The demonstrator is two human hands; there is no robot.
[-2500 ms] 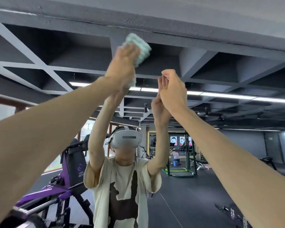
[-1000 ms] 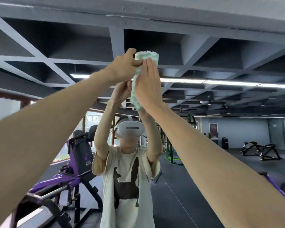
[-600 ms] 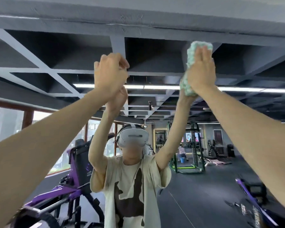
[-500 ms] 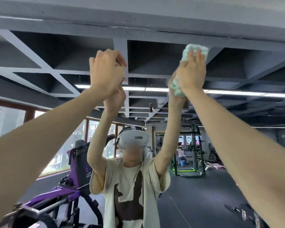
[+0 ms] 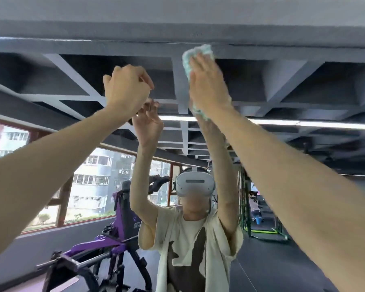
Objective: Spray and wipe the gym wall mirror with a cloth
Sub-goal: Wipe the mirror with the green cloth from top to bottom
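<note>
The wall mirror [image 5: 303, 91] fills the view and reflects me with both arms raised. My right hand [image 5: 208, 85] presses a pale green and white cloth [image 5: 195, 54] flat against the glass, just under the mirror's top edge. The palm covers most of the cloth, which shows above the fingers and below the wrist. My left hand [image 5: 126, 89] is held up to the left of it, curled into a loose fist, holding nothing and a little off the glass. No spray bottle is in view.
A grey beam [image 5: 177, 28] runs above the mirror. The glass reflects a purple exercise machine [image 5: 114, 239] at lower left, windows [image 5: 93, 182] behind it, a green rack [image 5: 261, 224] at right and dark floor.
The cloth passed from my left hand to my right. In the last half second my right hand slid the cloth left along the top of the glass, and my view turned left.
</note>
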